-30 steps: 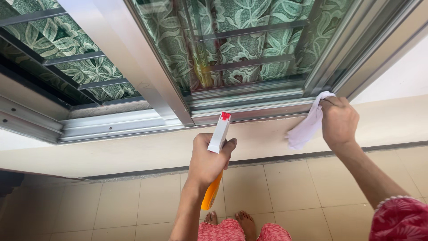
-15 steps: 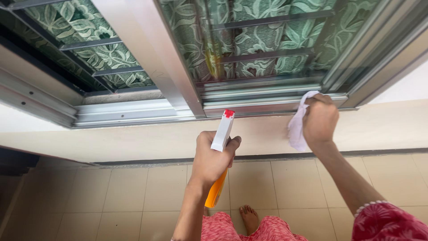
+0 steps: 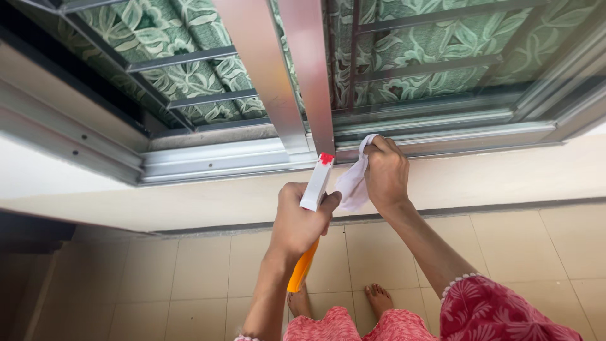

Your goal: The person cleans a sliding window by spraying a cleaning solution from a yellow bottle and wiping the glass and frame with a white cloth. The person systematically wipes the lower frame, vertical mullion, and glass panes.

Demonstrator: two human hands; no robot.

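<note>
While the left hand (image 3: 297, 221) grips an orange spray bottle (image 3: 309, 230) near the beige wall, the right hand (image 3: 386, 173) pinches a white cloth (image 3: 352, 183) against the window's silver bottom track (image 3: 442, 136), just right of the bottle.

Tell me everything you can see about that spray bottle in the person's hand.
The spray bottle has an orange body that looks like plastic, a white trigger head and a small red nozzle tip. The left hand grips it around the neck, hiding the middle. It is held nozzle up, leaning right, pointing toward the metal window frame. Its orange base hangs over the tiled floor. Its contents cannot be seen.
</note>
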